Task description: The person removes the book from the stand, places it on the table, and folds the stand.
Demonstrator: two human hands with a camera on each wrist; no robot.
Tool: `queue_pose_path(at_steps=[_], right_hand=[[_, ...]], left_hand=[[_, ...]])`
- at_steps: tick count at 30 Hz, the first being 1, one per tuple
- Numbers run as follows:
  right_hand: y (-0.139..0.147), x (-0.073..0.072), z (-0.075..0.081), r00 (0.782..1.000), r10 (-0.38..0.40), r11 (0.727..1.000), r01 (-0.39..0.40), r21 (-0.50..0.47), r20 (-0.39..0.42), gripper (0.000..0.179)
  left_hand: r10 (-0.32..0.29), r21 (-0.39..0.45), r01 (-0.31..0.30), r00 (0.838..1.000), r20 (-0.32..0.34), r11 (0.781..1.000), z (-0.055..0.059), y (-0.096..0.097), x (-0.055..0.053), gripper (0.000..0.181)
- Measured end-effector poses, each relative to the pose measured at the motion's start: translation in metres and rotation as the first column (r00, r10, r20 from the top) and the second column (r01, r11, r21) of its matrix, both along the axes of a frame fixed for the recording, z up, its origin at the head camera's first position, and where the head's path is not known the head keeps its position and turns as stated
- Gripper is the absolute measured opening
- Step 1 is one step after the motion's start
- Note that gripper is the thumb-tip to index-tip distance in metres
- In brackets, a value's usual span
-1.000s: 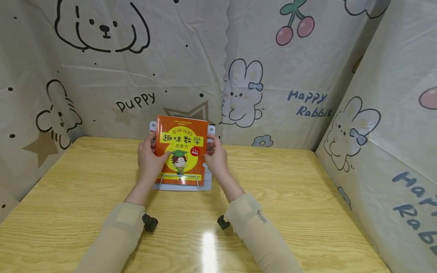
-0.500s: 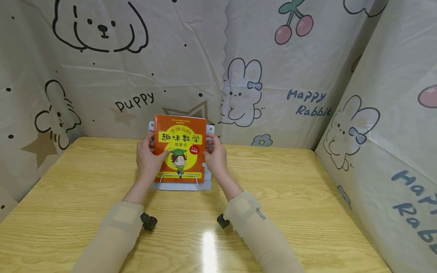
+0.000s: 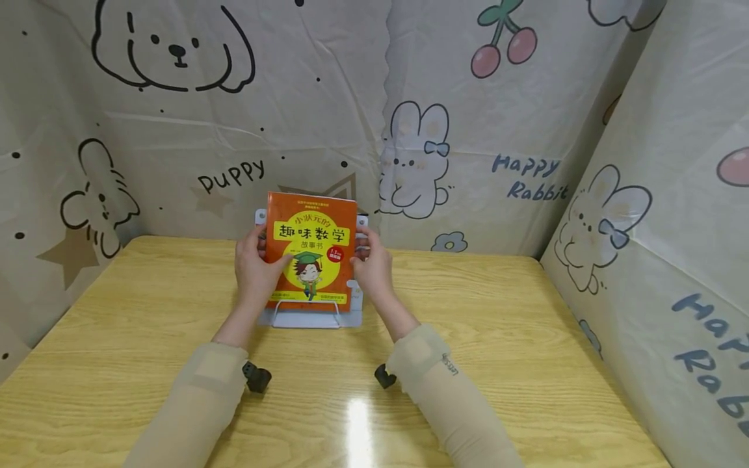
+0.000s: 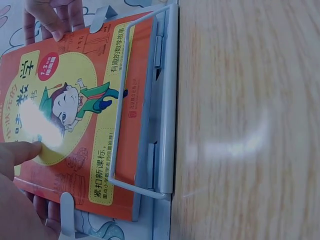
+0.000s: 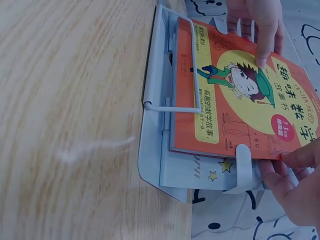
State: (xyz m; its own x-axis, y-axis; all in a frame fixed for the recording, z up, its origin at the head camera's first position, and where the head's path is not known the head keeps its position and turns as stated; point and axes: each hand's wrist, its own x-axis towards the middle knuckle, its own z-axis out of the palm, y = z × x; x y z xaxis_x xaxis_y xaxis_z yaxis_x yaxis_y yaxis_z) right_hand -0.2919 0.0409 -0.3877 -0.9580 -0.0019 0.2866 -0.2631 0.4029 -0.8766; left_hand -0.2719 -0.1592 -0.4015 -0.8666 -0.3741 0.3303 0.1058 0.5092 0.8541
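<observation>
My left hand [image 3: 254, 270] and right hand [image 3: 375, 266] hold the book [image 3: 311, 252], fingers [image 5: 277, 182] pinching its sides.
Only the right wrist view shows yellow stars [image 5: 226, 166] on the stand [image 5: 181, 171].

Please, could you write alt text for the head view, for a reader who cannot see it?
A person's left hand and right hand hold an orange book by its two sides, its lower part in a pale wire-fronted stand on a wooden table. Behind is a pale sheet with drawn cartoon animals.
</observation>
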Motion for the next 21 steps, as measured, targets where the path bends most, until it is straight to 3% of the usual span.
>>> queue_pose_path(at_steps=[9,14,21], right_hand=[[0.001,-0.005,0.005,1.0,0.001,1.0,-0.002,-0.02,-0.024,0.057],[0.003,-0.006,0.009,0.999,-0.004,1.0,0.003,-0.015,-0.04,0.056],[0.005,-0.006,0.013,0.996,0.003,1.0,-0.004,-0.007,-0.085,0.056]], left_hand=[[-0.06,0.01,0.061,0.998,-0.023,0.998,0.0,-0.006,-0.005,0.07],[-0.117,-0.002,0.117,0.993,-0.015,0.993,0.004,-0.01,-0.005,0.072],[-0.152,-0.037,0.152,0.988,0.001,0.988,0.011,-0.013,-0.003,0.075]])
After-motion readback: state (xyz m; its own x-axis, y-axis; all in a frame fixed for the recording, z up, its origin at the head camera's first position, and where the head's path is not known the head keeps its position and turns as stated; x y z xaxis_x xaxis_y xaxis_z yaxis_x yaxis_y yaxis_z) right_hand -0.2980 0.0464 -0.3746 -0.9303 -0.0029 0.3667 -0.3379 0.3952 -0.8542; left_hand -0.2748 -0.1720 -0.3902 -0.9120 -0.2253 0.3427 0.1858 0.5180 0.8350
